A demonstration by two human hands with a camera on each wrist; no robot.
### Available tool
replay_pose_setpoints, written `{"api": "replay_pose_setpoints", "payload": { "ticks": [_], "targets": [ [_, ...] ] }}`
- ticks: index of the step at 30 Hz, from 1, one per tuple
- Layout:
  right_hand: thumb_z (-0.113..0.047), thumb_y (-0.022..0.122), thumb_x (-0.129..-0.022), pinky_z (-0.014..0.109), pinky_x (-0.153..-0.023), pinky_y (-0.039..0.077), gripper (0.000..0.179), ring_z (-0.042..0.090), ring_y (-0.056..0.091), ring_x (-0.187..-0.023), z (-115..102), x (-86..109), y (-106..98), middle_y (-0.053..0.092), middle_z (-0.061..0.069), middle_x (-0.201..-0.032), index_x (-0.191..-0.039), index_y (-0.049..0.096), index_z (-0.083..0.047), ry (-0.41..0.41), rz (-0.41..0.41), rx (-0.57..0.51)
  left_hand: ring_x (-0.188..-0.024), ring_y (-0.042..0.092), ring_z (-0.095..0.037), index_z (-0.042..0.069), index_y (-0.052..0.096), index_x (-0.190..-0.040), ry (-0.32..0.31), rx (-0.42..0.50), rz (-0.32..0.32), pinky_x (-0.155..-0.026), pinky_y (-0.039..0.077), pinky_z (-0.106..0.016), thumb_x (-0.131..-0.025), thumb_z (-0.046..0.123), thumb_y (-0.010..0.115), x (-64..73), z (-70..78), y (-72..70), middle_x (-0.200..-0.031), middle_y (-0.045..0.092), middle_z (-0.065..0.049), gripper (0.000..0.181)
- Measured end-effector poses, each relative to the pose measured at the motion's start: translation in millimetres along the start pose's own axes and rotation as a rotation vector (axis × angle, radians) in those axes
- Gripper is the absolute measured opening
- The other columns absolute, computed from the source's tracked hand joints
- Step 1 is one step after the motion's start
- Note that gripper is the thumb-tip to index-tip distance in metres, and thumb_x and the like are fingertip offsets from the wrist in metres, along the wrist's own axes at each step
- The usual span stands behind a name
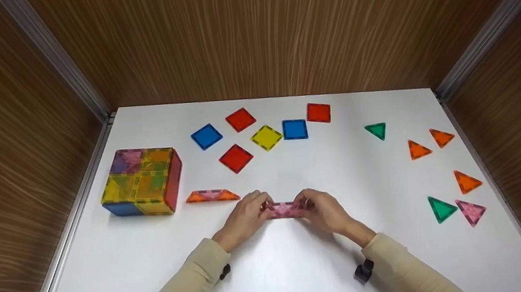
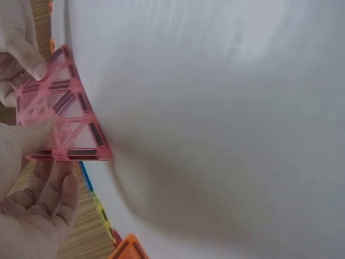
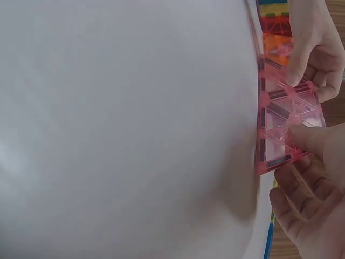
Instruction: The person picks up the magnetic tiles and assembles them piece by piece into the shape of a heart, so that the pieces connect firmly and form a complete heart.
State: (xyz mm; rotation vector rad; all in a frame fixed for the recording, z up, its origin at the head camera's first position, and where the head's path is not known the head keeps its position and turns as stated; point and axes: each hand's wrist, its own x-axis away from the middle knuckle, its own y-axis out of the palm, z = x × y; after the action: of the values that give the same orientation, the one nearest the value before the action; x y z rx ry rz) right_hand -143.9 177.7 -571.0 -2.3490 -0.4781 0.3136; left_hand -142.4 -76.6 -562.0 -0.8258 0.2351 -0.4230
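Note:
In the head view, a pink translucent magnetic tile piece (image 1: 284, 209) stands upright between both hands near the table's middle. The left wrist view shows it as joined pink triangles (image 2: 75, 132), with dark magnets along the edges. My left hand (image 1: 244, 216) pinches its left end between thumb and fingers. At the opposite end, my right hand (image 1: 325, 211) grips it the same way, thumb on the near face (image 3: 277, 135). Left of the hands stands a row of orange and pink triangle tiles (image 1: 212, 196), touching neither hand.
A multicoloured tile box (image 1: 141, 182) occupies the left side. Several square tiles, including a yellow one (image 1: 267, 137) and a red one (image 1: 236, 158), lie at the back. Loose triangle tiles, such as a green one (image 1: 441, 208) and a pink one (image 1: 471, 211), lie at right.

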Motion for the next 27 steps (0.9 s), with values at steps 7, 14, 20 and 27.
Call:
{"api": "replay_pose_setpoints", "payload": {
  "ticks": [7,14,20,27],
  "targets": [
    [-0.011,0.081,-0.092,0.027,-0.078,0.059,0.014,0.014,0.069,-0.085,-19.0,-11.0,22.3,0.075,0.003,-0.097,-0.104,0.074,-0.012,-0.113,0.004,-0.006,-0.091,0.062,-0.017,0.011,0.069,-0.104,-0.001,0.023,0.048,-0.087,0.058,-0.035,-0.097,0.012,0.076,26.0,-15.5,-24.7,-0.099,0.069,-0.004,0.011],
    [-0.013,0.075,-0.097,0.031,-0.085,0.060,0.016,0.018,0.071,-0.093,-44.5,-36.6,49.9,0.075,0.005,-0.105,-0.113,0.075,-0.011,-0.189,-0.079,-0.017,-0.102,0.065,-0.021,0.014,0.067,-0.103,-0.098,0.040,0.106,-0.097,0.059,-0.044,-0.094,0.007,0.078,52.9,-37.0,-55.1,-0.111,0.072,-0.006,0.016],
    [-0.015,0.073,-0.100,0.029,-0.088,0.060,0.018,0.016,0.070,-0.097,-66.9,-60.3,79.7,0.076,0.004,-0.110,-0.118,0.074,-0.013,-0.203,-0.148,-0.017,-0.104,0.067,-0.020,0.016,0.069,-0.101,-0.171,0.007,0.154,-0.096,0.059,-0.044,-0.093,0.004,0.078,73.7,-62.0,-80.7,-0.109,0.073,-0.004,0.016],
    [-0.019,0.070,-0.103,0.030,-0.095,0.058,0.019,0.016,0.069,-0.103,-89.6,-84.6,104.9,0.076,0.004,-0.115,-0.121,0.072,-0.014,-0.225,-0.217,0.051,-0.101,0.067,-0.021,0.014,0.071,-0.097,-0.222,-0.036,0.230,-0.092,0.057,-0.045,-0.092,0.002,0.078,91.4,-86.3,-98.6,-0.099,0.070,-0.004,0.015]
  ]
}}
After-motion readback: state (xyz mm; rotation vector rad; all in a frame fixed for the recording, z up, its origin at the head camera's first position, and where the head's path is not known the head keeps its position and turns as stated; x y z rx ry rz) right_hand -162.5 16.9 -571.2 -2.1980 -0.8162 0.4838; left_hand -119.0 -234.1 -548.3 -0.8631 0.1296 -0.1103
